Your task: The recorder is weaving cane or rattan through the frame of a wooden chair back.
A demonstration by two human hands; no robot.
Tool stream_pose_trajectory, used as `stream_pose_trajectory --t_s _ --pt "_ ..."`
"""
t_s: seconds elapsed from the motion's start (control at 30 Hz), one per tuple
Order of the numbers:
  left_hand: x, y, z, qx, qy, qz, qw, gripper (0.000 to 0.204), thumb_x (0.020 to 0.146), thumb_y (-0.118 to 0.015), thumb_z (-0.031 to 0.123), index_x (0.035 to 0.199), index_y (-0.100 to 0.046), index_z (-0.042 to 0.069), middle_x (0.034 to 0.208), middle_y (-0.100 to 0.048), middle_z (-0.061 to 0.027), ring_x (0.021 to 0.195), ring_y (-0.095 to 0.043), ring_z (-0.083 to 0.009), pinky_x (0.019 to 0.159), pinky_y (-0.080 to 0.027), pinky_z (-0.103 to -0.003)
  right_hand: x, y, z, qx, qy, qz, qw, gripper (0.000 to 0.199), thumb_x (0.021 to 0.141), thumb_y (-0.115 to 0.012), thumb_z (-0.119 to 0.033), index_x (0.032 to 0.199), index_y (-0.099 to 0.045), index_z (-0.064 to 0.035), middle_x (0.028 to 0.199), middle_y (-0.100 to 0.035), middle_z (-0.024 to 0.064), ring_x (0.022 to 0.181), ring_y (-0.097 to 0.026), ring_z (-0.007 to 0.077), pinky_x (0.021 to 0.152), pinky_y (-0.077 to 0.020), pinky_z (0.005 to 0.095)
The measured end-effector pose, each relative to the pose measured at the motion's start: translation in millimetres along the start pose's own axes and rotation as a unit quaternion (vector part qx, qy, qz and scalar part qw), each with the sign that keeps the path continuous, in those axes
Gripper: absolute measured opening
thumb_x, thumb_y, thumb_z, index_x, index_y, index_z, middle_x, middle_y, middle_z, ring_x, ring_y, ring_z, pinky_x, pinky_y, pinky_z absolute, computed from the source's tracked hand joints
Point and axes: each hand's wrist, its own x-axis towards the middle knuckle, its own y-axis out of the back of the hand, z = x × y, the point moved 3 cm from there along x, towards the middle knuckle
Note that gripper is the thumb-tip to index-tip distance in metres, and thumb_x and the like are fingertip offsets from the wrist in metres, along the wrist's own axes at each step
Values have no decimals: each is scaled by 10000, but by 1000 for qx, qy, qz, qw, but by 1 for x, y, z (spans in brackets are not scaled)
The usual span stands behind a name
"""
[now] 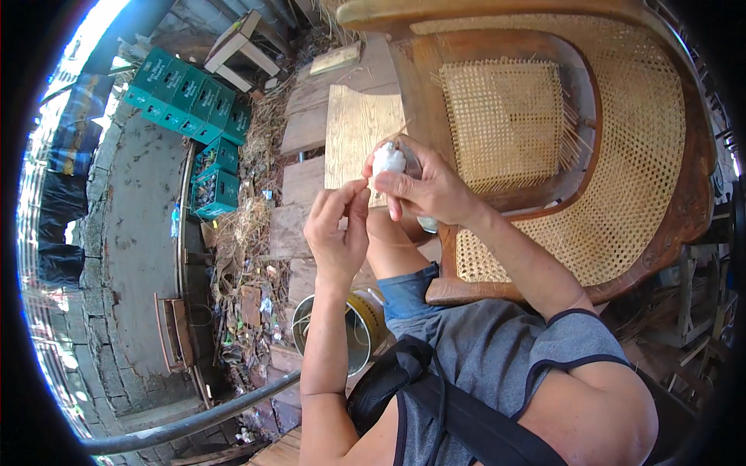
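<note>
My right hand (431,182) is wrapped round a small container with a lumpy white top (388,160). Part of it looks clear or greyish, and my fingers cover much of it. Just left of it, my left hand (339,221) is raised with thumb and forefinger pinched together. Whatever lies between those fingertips is too small to make out. Close by on the right stands a wooden chair (622,283) with woven cane. A square panel of woven cane (505,120) lies in its oval wooden frame, loose strand ends sticking out along the edges.
A pale wooden board (350,124) lies on the planks beyond my hands. A bucket (365,326) stands below my left forearm. Green crates (186,97) are stacked at the far left, near dry straw and litter (241,233). A metal rail (202,419) curves across the lower left.
</note>
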Motion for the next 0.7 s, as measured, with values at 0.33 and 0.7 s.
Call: stream_pose_trajectory --t_s 0.33,0.7 --pt "-5 8 64 -333 147 -138 921 115 968 -592 91 972 -655 -5 718 -580 18 600 -480 -31 519 -400 -202 -19 -24 -87 -291 270 141 907 223 948 -625 -143 1101 -529 -12 897 -653 92 561 -542 43 465 -435 186" --pt "-64 103 -103 15 171 -140 975 124 942 -565 -1 986 -679 -16 753 -605 20 664 -487 -48 554 -384 -204 -67 44 -248 -382 422 361 738 211 952 -625 -210 1080 -600 -44 868 -683 73 459 -447 34 391 -304 170"
